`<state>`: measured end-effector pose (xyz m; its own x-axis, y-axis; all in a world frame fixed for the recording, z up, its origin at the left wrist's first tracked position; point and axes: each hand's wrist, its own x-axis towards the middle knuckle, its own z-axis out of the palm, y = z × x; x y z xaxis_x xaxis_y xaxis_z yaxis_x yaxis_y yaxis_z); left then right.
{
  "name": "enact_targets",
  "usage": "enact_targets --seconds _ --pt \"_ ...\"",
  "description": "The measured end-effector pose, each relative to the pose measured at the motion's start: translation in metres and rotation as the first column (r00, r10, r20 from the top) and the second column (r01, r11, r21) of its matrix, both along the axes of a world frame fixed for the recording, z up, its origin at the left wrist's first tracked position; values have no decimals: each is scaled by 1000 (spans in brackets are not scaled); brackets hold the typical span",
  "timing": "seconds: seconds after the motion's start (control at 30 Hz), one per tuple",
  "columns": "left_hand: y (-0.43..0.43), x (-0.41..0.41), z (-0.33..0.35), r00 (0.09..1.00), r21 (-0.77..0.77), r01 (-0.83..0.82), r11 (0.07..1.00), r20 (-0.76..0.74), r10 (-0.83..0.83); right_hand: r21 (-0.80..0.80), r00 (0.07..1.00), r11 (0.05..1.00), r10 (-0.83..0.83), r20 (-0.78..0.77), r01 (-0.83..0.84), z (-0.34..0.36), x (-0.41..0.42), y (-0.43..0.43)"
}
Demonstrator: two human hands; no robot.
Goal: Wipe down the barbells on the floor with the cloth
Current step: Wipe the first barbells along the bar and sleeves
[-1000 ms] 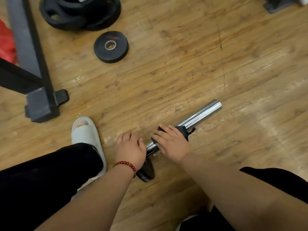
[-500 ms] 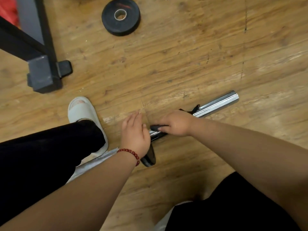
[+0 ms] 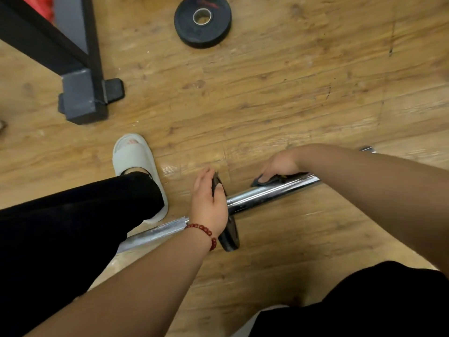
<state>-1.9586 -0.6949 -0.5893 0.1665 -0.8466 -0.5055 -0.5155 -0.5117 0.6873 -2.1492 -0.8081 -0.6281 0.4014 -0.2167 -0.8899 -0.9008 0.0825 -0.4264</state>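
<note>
A chrome barbell [image 3: 262, 194] lies across the wooden floor, its sleeve running up to the right and its thinner shaft passing under my left leg. My left hand [image 3: 209, 203], with a red bead bracelet, grips the small black collar plate [image 3: 228, 237] where sleeve meets shaft. My right hand [image 3: 279, 166] presses a dark cloth [image 3: 263, 180] round the far side of the sleeve. The sleeve's outer end is mostly hidden behind my right forearm.
A black weight plate [image 3: 202, 20] lies flat on the floor at the top. A black and grey rack foot [image 3: 82, 98] stands at the upper left. My foot in a white slipper [image 3: 134, 156] is planted left of the barbell.
My right hand has slid the cloth outward along the sleeve, to the right. My left hand has shifted onto the collar plate. The camera has moved closer and lower.
</note>
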Motion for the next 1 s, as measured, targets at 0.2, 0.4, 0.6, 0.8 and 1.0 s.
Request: enact_targets --seconds 0.2,0.4,0.6,0.8,1.0 --pt "16 2 -4 997 -91 72 993 48 -68 251 994 963 -85 -63 99 -36 19 -3" --pt "15 2 -8 995 -119 88 989 52 -83 257 1000 966 10 -10 -7 -28 11 -7" --pt "22 3 -7 993 -151 109 983 52 -102 255 998 966 52 -26 -44 -32 37 1" --pt "23 1 -10 994 -155 101 983 44 -95 258 995 966 23 -94 2 -30 22 -1" --pt "24 3 -9 994 -144 109 984 33 -106 236 953 971 101 -287 -32 -31 -21 -13"
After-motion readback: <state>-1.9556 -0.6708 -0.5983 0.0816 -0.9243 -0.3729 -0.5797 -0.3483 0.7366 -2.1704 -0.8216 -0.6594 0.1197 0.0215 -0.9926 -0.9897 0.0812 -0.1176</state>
